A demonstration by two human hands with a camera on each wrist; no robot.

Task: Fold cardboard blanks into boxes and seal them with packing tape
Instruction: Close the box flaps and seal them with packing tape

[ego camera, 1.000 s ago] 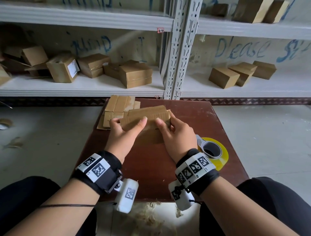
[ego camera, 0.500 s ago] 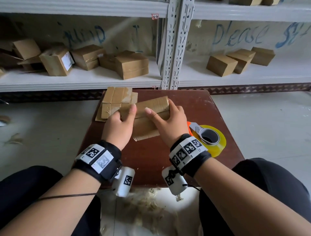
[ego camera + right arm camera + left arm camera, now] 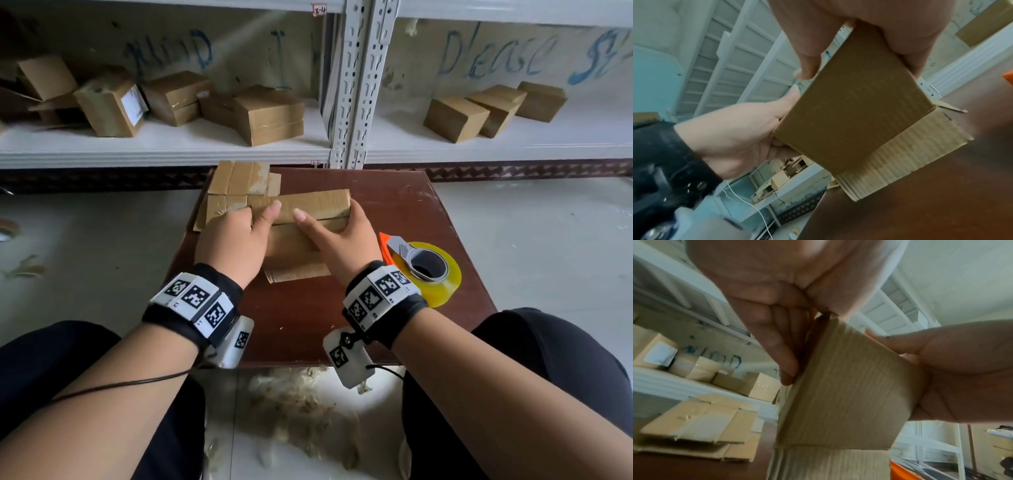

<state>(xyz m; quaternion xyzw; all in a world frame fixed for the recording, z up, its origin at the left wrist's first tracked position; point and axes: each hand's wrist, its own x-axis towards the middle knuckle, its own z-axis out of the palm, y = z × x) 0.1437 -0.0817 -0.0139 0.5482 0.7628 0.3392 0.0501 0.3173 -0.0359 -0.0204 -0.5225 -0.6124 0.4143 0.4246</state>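
A brown cardboard blank (image 3: 313,207) (image 3: 849,395) (image 3: 857,113), squared up into a box shape, is held above the dark red table (image 3: 404,212). My left hand (image 3: 236,236) grips its left end, thumb on top and fingers curled round the side. My right hand (image 3: 337,236) grips the right end with the thumb on the top face. A loose flap (image 3: 296,272) (image 3: 906,155) hangs toward me. A yellow tape roll in a grey and orange dispenser (image 3: 426,269) lies on the table, right of my right hand.
A stack of flat blanks (image 3: 236,186) (image 3: 698,423) lies at the table's far left. White shelves (image 3: 164,147) behind hold several folded boxes (image 3: 270,114). Cardboard scraps (image 3: 298,404) lie on the floor between my knees.
Both hands pushed the blank from nearly flat into a box shape and carried it slightly away from me. The camera tilted down.
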